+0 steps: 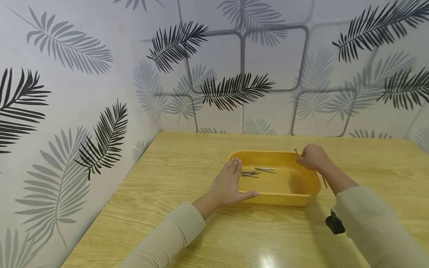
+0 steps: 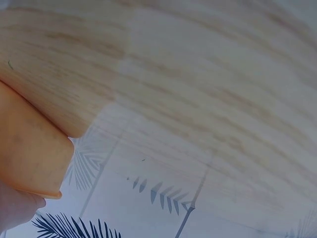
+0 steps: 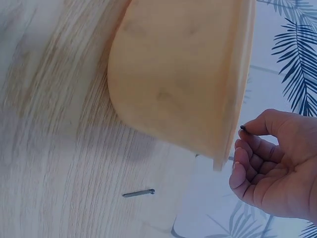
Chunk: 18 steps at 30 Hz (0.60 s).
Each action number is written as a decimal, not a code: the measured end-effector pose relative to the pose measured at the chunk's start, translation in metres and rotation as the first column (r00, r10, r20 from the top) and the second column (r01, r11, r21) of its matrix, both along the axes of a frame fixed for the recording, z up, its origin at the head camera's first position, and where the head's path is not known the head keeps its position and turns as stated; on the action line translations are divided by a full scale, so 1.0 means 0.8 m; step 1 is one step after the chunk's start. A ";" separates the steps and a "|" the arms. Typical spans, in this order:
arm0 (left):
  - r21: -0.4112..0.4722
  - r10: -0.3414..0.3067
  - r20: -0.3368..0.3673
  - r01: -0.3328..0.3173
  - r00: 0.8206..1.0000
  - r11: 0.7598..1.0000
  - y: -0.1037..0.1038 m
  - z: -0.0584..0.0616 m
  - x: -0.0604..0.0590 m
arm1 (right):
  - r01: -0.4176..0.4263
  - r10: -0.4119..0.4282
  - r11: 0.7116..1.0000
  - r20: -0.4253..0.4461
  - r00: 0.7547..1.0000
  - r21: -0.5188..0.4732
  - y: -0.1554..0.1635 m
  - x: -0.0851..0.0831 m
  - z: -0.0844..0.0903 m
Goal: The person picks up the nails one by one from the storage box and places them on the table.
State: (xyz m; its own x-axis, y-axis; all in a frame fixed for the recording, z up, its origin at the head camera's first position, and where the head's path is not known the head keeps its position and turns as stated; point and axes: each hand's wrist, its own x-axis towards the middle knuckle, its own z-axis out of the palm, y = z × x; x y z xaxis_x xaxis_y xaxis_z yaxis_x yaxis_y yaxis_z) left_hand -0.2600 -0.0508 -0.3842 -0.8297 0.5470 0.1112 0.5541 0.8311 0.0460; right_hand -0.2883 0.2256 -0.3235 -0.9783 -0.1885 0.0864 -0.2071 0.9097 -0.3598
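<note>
A big table of pale yellow wood (image 1: pixel 187 178) stands in a corner with leaf-pattern walls (image 1: pixel 67 96); on it sits a yellow plastic tub with rounded corners (image 1: pixel 303 186), and a few thin metal nails (image 1: pixel 259 172) lie flat on its floor, near its left end.

The left hand (image 1: pixel 229 186) lies flat on the table with straight fingers, pressed against the tub's left wall, thumb along the near side; it looks like it is keeping the tub from sliding.

The right hand (image 1: pixel 313 157) is at the tub's far right rim, fingers curled in a pinch round one small dark nail (image 1: pixel 296 152), whose tip sticks up above the rim.

One more loose nail (image 3: pixel 138 193) lies on the table just beside the tub's right side.

This looks like the step of putting nails into the tub one by one; the next move seems to call for bringing the pinched nail over the tub's inside and loosening the fingers, with the loose nail on the table left to pick up.
</note>
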 end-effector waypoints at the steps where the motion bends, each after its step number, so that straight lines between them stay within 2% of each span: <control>1: 0.001 0.000 0.003 0.000 1.000 1.000 0.000 0.000 0.000 | 0.005 -0.005 1.000 0.001 1.000 0.000 0.002 0.001 0.000; 18: -0.002 0.000 -0.002 0.000 1.000 1.000 0.001 -0.002 0.001 | 0.055 -0.055 0.998 0.017 0.998 -0.011 0.031 0.005 -0.005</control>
